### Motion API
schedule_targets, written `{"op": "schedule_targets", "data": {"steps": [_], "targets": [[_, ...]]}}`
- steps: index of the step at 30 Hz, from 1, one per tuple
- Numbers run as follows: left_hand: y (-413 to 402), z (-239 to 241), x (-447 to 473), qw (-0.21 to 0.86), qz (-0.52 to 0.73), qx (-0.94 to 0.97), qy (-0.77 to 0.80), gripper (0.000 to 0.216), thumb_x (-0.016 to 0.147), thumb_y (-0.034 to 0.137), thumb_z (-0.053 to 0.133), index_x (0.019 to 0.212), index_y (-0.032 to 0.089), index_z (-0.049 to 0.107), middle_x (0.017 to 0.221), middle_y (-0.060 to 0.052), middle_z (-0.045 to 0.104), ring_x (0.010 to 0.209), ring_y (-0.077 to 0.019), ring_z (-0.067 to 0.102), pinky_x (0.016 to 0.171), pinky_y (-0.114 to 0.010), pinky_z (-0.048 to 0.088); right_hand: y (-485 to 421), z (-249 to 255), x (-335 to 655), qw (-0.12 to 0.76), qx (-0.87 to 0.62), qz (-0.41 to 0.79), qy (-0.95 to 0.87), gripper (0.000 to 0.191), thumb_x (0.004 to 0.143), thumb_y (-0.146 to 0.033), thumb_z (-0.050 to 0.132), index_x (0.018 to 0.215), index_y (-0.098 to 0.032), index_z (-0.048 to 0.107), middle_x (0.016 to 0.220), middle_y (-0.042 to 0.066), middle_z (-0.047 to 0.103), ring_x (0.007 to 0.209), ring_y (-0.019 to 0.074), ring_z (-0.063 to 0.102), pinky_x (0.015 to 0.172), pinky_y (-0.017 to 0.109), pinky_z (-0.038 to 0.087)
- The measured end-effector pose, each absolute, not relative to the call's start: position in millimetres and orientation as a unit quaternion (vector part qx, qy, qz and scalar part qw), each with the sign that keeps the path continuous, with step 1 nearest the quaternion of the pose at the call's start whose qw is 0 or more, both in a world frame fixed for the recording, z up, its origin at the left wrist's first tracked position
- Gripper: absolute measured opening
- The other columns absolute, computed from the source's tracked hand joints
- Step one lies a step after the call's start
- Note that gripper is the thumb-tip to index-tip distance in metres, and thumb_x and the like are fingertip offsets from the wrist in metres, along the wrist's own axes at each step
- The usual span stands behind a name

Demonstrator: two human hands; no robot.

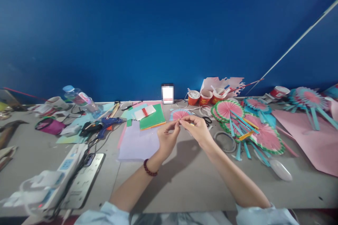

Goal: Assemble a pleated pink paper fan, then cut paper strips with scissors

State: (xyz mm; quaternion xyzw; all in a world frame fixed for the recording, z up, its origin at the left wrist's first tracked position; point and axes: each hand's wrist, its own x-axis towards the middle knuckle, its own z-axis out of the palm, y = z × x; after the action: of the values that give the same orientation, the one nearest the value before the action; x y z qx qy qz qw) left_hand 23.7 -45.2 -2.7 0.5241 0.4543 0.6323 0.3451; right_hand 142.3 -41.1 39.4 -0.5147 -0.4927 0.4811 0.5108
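2 sleeves (264,216), pleated fan (179,113) just beyond left hand (168,137) and right hand (196,128)

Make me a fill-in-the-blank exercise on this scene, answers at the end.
1. The dark bead bracelet circles the person's ____ wrist.
2. Right by the left hand and right hand is a pleated paper piece, pink and light ____.
3. The white packet lies on a ____ sheet.
4. Grouped before the cut pink paper are ____ red cups.

Missing words: left; blue; green; three.
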Motion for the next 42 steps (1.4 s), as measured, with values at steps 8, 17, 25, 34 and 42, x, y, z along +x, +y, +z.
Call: {"op": "schedule_targets", "data": {"steps": [8, 17, 25, 34, 42], "targets": [[-49, -7, 26, 0.376, 0.639, 0.507, 0.44, 0.024, 0.081, 0.04, 0.065, 0.087, 0.02, 0.076, 0.085, -0.005, 0.076, 0.075, -0.0187, 0.07, 0.07, -0.03, 0.058, -43, 40, 141, 0.512, -0.516, 0.437, -0.529, 0.018, 0.07, -0.034, 0.065, 0.07, -0.016, 0.067, 0.064, 0.002, 0.064, 0.059, 0.0135, 0.058, 0.055, 0.024, 0.046], [-48, -3, 23, 0.363, 0.636, 0.52, 0.44, 0.02, 0.079, 0.038, 0.067, 0.086, 0.021, 0.076, 0.086, -0.006, 0.076, 0.075, -0.0187, 0.07, 0.072, -0.03, 0.056, -41, 34, 146, 0.495, -0.521, 0.403, -0.566, 0.014, 0.072, -0.03, 0.064, 0.074, -0.017, 0.068, 0.063, 0.002, 0.065, 0.062, 0.0149, 0.059, 0.056, 0.025, 0.044], [-40, 6, 17, 0.388, 0.626, 0.502, 0.453, 0.026, 0.079, 0.042, 0.065, 0.072, 0.018, 0.073, 0.067, -0.002, 0.071, 0.062, -0.0149, 0.064, 0.061, -0.025, 0.053, -39, 40, 148, 0.473, -0.5, 0.466, -0.557, 0.021, 0.071, -0.033, 0.066, 0.082, -0.016, 0.073, 0.077, 0.005, 0.072, 0.069, 0.0175, 0.063, 0.062, 0.029, 0.049], [-31, 3, 11, 0.377, 0.616, 0.508, 0.47, 0.028, 0.079, 0.043, 0.066, 0.068, 0.017, 0.071, 0.063, -0.001, 0.068, 0.058, -0.0123, 0.06, 0.057, -0.022, 0.049, -37, 29, 148, 0.457, -0.488, 0.456, -0.588, 0.028, 0.073, -0.029, 0.067, 0.097, -0.015, 0.071, 0.073, 0.003, 0.069, 0.069, 0.0164, 0.063, 0.068, 0.029, 0.049], [-20, 3, 2, 0.432, 0.594, 0.506, 0.452, 0.028, 0.075, 0.044, 0.069, 0.07, 0.016, 0.073, 0.068, -0.004, 0.072, 0.06, -0.0149, 0.065, 0.058, -0.024, 0.051, -39, 34, 150, 0.458, -0.506, 0.393, -0.616, 0.039, 0.077, -0.026, 0.062, 0.115, -0.02, 0.058, 0.071, 0.0, 0.07, 0.068, 0.0165, 0.062, 0.073, 0.032, 0.047]]}}
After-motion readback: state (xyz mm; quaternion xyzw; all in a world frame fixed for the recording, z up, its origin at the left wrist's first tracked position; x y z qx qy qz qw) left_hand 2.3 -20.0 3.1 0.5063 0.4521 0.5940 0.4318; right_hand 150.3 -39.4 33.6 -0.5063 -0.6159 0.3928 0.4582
